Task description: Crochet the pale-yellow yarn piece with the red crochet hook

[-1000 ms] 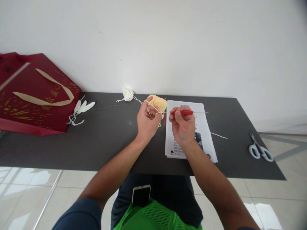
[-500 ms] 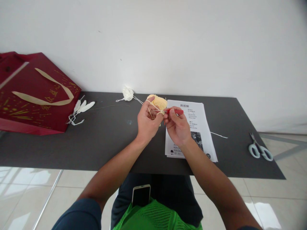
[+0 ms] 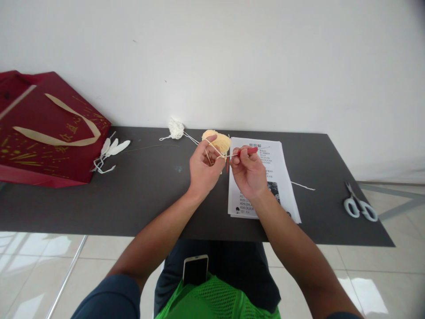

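My right hand [image 3: 249, 170] is closed around the red handle of a crochet hook [image 3: 248, 151] over the printed sheets. From the hook a short taut strand of pale yarn [image 3: 232, 155] runs to my left hand [image 3: 206, 166]. The left thumb and fingers pinch a small piece of pale crochet work, mostly hidden, with yarn looped over the raised index finger. Just behind the left fingers sits a yellow ball of yarn [image 3: 217, 139]. A thin red strand [image 3: 227, 165] hangs between the hands.
Printed sheets [image 3: 285, 195] lie under my right arm. Scissors [image 3: 360, 207] rest at the table's right end. A white yarn bundle [image 3: 175, 128] lies near the wall, white leaf-shaped pieces [image 3: 114, 148] beside a dark red bag [image 3: 53, 133]. A phone [image 3: 195, 270] is at my lap.
My right hand has drawn the hook a little to the right, away from the left hand, stretching the yarn between them. The left hand has hardly moved.
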`<state>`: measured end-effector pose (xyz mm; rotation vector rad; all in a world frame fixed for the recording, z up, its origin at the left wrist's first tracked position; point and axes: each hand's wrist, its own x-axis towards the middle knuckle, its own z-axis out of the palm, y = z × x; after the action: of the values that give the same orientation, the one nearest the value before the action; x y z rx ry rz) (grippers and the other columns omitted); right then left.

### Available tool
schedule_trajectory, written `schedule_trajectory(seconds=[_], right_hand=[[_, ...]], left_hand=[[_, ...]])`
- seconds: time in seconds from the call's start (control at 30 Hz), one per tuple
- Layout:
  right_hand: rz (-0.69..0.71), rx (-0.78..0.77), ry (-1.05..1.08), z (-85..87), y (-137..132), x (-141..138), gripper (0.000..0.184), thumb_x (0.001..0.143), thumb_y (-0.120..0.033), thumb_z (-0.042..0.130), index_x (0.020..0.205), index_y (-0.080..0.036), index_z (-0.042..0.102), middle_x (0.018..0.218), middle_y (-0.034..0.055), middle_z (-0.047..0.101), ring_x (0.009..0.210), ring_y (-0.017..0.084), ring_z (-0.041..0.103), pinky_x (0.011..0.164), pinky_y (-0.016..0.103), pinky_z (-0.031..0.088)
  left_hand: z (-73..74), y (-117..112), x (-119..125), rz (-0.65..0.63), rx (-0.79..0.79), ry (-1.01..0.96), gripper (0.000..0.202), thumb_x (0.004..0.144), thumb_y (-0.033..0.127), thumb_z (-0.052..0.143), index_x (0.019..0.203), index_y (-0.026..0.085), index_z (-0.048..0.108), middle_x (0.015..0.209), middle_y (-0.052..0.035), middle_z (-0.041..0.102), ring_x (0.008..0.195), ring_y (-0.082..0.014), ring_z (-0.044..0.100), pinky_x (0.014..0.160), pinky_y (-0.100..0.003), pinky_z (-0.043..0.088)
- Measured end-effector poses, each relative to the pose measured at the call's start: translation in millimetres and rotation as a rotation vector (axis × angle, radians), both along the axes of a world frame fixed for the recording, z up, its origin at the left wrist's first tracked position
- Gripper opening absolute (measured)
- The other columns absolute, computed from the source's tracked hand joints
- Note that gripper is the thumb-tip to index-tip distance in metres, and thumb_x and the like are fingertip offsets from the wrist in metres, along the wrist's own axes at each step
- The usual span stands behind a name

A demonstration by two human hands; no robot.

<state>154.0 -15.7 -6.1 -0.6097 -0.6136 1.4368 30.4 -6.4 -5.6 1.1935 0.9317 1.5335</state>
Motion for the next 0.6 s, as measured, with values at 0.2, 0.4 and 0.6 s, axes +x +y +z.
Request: schedule_trajectory(seconds=[0.2, 0.4, 0.6], right_hand=[[-0.009, 0.024, 0.012, 1.1, -0.8, -1.5, 0.018, 0.086, -0.030, 0.078, 0.085, -0.023, 0.061, 0.087, -0.0042, 0.064, 0.067, 0.004, 0.056, 0.063, 0.015, 0.052], [0.005, -0.053, -0.018, 2.9, -0.8, -5.0, 0.021, 0.083, -0.034, 0.081, 0.087, -0.023, 0.063, 0.090, -0.0045, 0.067, 0.071, 0.005, 0.062, 0.065, 0.015, 0.056], [0.031, -0.075, 0.035, 2.0, -0.1, -2.8, 0.021, 0.083, -0.032, 0.080, 0.085, -0.021, 0.063, 0.090, -0.0040, 0.066, 0.071, 0.004, 0.061, 0.066, 0.014, 0.055]], left_hand=[[0.4, -1.6, -0.9, 0.001, 0.017, 0.013, 0.048, 0.076, 0.011, 0.069, 0.123, 0.021, 0.062, 0.079, 0.0042, 0.061, 0.065, -0.0075, 0.055, 0.064, -0.021, 0.047], [-0.8, -2.8, -0.3, -0.005, -0.036, 0.041, 0.047, 0.077, 0.016, 0.072, 0.123, 0.021, 0.063, 0.081, 0.0024, 0.063, 0.069, -0.0096, 0.061, 0.067, -0.023, 0.050], [2.0, -3.4, -0.3, -0.002, -0.050, 0.038, 0.041, 0.074, 0.015, 0.072, 0.114, 0.021, 0.065, 0.077, 0.0038, 0.061, 0.064, -0.0088, 0.057, 0.063, -0.023, 0.048]])
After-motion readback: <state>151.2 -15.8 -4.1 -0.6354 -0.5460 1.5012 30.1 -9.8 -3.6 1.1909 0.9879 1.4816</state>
